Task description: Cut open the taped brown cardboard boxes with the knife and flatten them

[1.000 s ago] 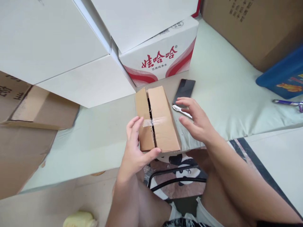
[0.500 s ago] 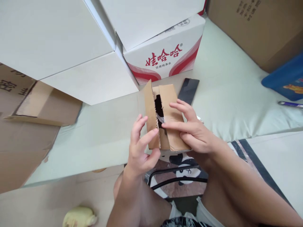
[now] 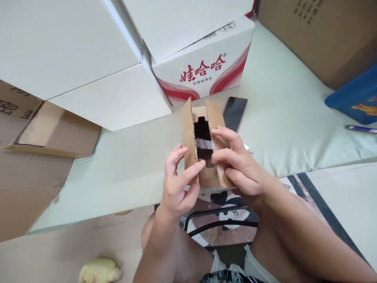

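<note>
A small brown cardboard box [image 3: 191,135] sits in front of me, its two long top flaps raised on either side of a gap. Through the gap I see a dark inside, inner cardboard tabs and a strip of clear plastic [image 3: 204,144]. My left hand [image 3: 182,184] holds the left side, index finger reaching over the flap's edge and thumb at the front corner. On the right flap [image 3: 216,114], my right hand [image 3: 238,161] has its fingertips hooked over the inner edge, gripping it. What lies deeper in the box is too dark to make out.
A dark phone [image 3: 235,112] lies right behind the box. White cartons [image 3: 203,74] are stacked at the back. Brown cartons stand at left [image 3: 73,129] and far right [image 3: 318,39]. A blue container [image 3: 353,96] and a pen [image 3: 361,129] are at right; a yellow bottle [image 3: 98,270] is below.
The right flap has been lifted and pulled right, widening the gap. My right fingers have curled over its edge, and my left index finger has moved further over the opening.
</note>
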`<state>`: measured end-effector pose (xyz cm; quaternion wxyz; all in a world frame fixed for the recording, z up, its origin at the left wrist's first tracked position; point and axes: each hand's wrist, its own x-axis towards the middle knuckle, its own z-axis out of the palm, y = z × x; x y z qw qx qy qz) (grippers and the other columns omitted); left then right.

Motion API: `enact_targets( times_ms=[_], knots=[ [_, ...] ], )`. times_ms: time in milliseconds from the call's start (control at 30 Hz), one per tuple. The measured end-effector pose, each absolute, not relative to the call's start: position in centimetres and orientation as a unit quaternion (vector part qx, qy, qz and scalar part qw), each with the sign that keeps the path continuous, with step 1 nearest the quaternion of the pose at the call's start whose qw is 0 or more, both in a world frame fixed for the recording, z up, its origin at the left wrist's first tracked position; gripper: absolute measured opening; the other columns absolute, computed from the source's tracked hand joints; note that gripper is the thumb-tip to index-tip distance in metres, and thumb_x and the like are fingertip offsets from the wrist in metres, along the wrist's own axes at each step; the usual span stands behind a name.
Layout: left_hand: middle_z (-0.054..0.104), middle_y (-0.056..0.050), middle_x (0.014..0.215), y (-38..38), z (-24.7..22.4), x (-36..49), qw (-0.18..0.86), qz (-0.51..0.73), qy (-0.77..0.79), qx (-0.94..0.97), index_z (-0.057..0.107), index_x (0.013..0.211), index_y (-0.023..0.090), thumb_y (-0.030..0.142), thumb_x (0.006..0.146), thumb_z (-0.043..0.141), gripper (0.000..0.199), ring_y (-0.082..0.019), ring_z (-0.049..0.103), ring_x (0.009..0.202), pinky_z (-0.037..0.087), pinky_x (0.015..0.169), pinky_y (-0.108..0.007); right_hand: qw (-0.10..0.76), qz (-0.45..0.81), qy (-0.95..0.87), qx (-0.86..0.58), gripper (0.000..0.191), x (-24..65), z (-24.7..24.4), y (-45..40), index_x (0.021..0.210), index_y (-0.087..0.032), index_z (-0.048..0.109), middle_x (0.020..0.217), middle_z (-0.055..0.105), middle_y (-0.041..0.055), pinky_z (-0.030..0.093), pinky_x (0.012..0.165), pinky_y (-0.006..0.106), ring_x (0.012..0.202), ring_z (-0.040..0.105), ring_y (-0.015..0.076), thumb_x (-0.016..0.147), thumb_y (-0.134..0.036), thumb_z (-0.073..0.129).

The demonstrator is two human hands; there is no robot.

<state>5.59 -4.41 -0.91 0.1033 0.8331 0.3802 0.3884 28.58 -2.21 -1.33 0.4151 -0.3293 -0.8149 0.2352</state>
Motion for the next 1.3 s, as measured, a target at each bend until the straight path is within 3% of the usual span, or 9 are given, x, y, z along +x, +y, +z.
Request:
enact_targets(
  times_ms=[167,267,367,533,733,1000,1133,1200,1300],
  knots=[
    [0.062,-0.012,0.137,-4.3,-0.4,5.6,0.153,0.341,0.379,0.847,0.062,0.133,0.026,0.027,0.089,0.063,0.044,-0.036,0.048,0.145,0.046,0.116,-0.062,0.414,0.235,-0.815,-0.329,0.033,28.8,-1.7,-2.0,0.116,-0.028,0.066,0.153,0.050,0.0088,0.031,0.124,0.061,0.153,0.035,0.0342,0.088,-0.030,0.048],
    [0.063,-0.011,0.132,-4.3,-0.4,5.6,0.180,0.394,0.381,0.817,0.056,0.137,0.027,0.025,0.090,0.063,0.047,-0.032,0.054,0.140,0.046,0.117,-0.059,0.405,0.228,-0.824,-0.325,0.034,28.7,-1.7,-1.9,0.113,-0.026,0.071,0.145,0.062,0.0087,0.034,0.121,0.060,0.151,0.039,0.0345,0.089,-0.031,0.047],
    [0.053,-0.012,0.139,-4.4,-0.8,5.8,0.167,0.424,0.402,0.794,0.050,0.142,0.030,0.028,0.091,0.062,0.052,-0.029,0.056,0.136,0.050,0.113,-0.054,0.388,0.222,-0.829,-0.335,0.034,28.4,-1.5,-1.9,0.109,-0.027,0.073,0.141,0.066,0.0074,0.035,0.119,0.060,0.149,0.042,0.0345,0.088,-0.028,0.047],
    [0.037,-0.015,0.153,-4.8,-0.7,6.5,0.133,0.349,0.443,0.815,0.055,0.143,0.028,0.039,0.094,0.060,0.050,-0.033,0.050,0.140,0.051,0.110,-0.052,0.361,0.221,-0.839,-0.343,0.028,27.8,-0.8,-2.3,0.104,-0.026,0.072,0.139,0.068,0.0071,0.033,0.119,0.061,0.149,0.042,0.0348,0.088,-0.028,0.049],
    [0.062,-0.013,0.136,-4.4,-0.5,6.9,0.118,0.358,0.452,0.808,0.054,0.144,0.022,0.035,0.097,0.057,0.050,-0.030,0.056,0.131,0.048,0.114,-0.053,0.371,0.228,-0.837,-0.332,0.027,27.7,-1.0,-2.3,0.104,-0.025,0.071,0.139,0.066,0.0075,0.032,0.120,0.060,0.147,0.044,0.0337,0.087,-0.027,0.049],
    [0.066,-0.013,0.135,-4.4,-1.0,7.1,0.111,0.398,0.456,0.789,0.058,0.140,0.021,0.027,0.096,0.059,0.044,-0.028,0.060,0.130,0.051,0.113,-0.051,0.380,0.225,-0.835,-0.329,0.031,27.7,-1.4,-2.3,0.111,-0.025,0.068,0.140,0.064,0.0108,0.035,0.115,0.064,0.146,0.044,0.0359,0.087,-0.026,0.049],
    [0.066,-0.013,0.135,-4.3,-0.9,7.1,0.109,0.389,0.457,0.793,0.058,0.139,0.021,0.026,0.096,0.058,0.043,-0.027,0.060,0.130,0.050,0.114,-0.051,0.400,0.201,-0.834,-0.322,0.029,27.8,-1.3,-2.2,0.112,-0.026,0.067,0.142,0.063,0.0096,0.039,0.116,0.060,0.145,0.047,0.0332,0.089,-0.028,0.050],
    [0.065,-0.013,0.134,-4.3,-0.8,7.0,0.107,0.382,0.465,0.792,0.058,0.139,0.020,0.028,0.096,0.058,0.043,-0.028,0.058,0.131,0.049,0.115,-0.051,0.434,0.167,-0.808,-0.363,0.024,28.3,-1.4,-1.8,0.109,-0.026,0.066,0.136,0.066,0.0105,0.046,0.111,0.054,0.136,0.055,0.0304,0.091,-0.029,0.051],
    [0.064,-0.014,0.132,-4.4,-0.9,6.6,0.109,0.383,0.483,0.780,0.058,0.139,0.020,0.032,0.097,0.057,0.043,-0.028,0.058,0.129,0.049,0.113,-0.050,0.436,0.091,-0.682,-0.581,0.017,29.8,-2.0,-0.8,0.098,-0.023,0.065,0.110,0.072,0.0119,0.052,0.097,0.049,0.109,0.066,0.0292,0.091,-0.026,0.050]
  ],
)
